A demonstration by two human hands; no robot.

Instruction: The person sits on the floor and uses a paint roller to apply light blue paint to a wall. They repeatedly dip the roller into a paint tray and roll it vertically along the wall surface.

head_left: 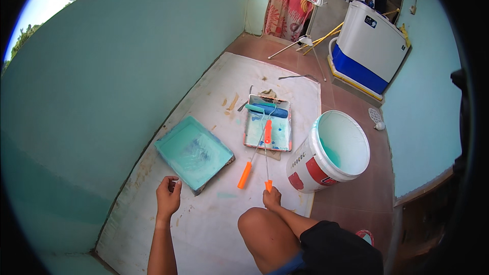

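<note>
My right hand is closed around the orange handle of a paint roller, just in front of my bent knee. Its thin rod runs up into a small paint tray smeared with teal and blue. In that tray lie a blue roller sleeve and a slimmer teal one; the rods cross, so I cannot tell which sleeve is mine. Another orange handle rests on the sheet, and a short one lies across the tray. My left hand hovers, loosely curled and holding nothing, beside a larger teal-coated tray.
A paint-stained white sheet covers the floor. To the right stands a white bucket with teal paint inside. A teal wall runs along the left. Farther back are a white-and-blue washing machine and a folding rack.
</note>
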